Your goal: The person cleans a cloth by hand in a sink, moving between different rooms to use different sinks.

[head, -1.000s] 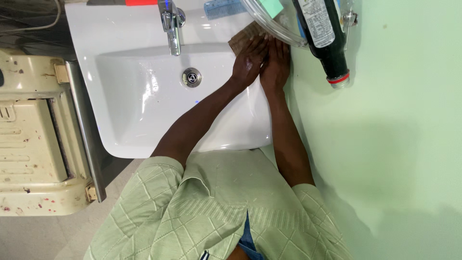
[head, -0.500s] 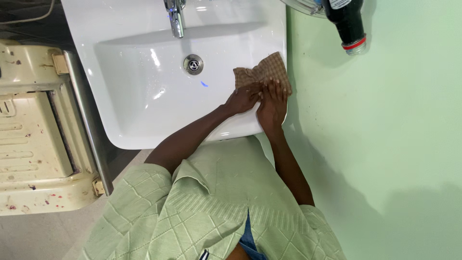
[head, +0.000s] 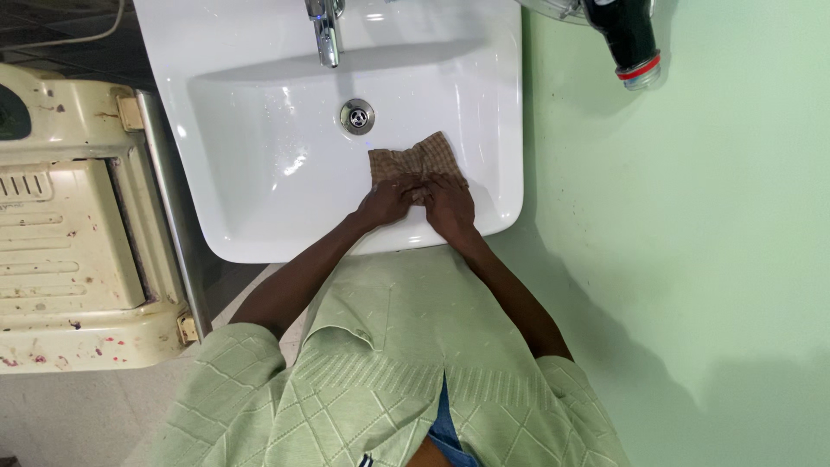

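Step in hand: a brown checked cloth (head: pixel 413 160) is pressed against the inner wall of the white sink (head: pixel 259 233), at about 5 o'clock from the drain (head: pixel 357 116).
Left hand (head: pixel 386 201): laid on the near edge of the cloth with fingers curled down; whether the cloth is pinched or only pressed cannot be told.
Right hand (head: pixel 450 206): just beside the left, touching it, fingers bent onto the same near edge; grip likewise unclear.
Cloth position: inside the basin on its right slope, fanned out toward 12 o'clock, near the drain but not touching it.
Doing it well (judgement): even pressure from both hands is advised, with the cloth kept flat so that the glossy wall is covered in full strokes.
Tap (head: pixel 326 35): chrome, at 12 o'clock above the drain.
Bottle (head: pixel 629 39): dark, with a red ring at the neck, at 2 o'clock against the green wall (head: pixel 692 259); no label can be seen.
Appliance (head: pixel 69 251): cream, speckled, at 9 o'clock.
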